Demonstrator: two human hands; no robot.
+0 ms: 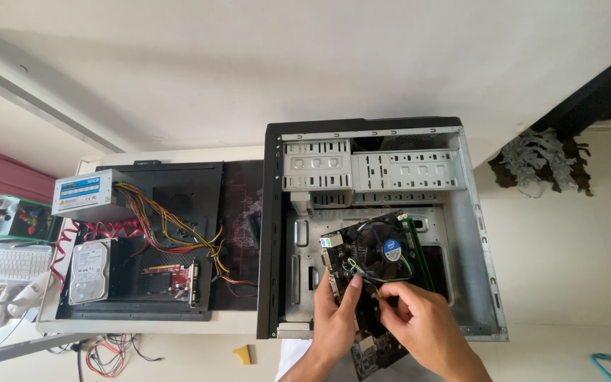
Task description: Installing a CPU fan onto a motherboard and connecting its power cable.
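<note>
An open computer case [383, 152] lies on its side in front of me. Inside it a black motherboard [373, 346] with a round cooler fan [383, 251] sits tilted. My left hand [335, 318] grips the board's left edge, thumb up near the fan. My right hand [419, 318] pinches thin coloured wires [362, 272] beside the fan. A green memory stick [419, 251] stands along the board's right side.
On the left desk lie a grey power supply [86, 194] with a bundle of cables [171, 233], a hard drive [90, 272], a red expansion card [178, 279] on a black case panel [178, 187], and a white keyboard [5, 262]. A yellow object [243, 352] is on the floor.
</note>
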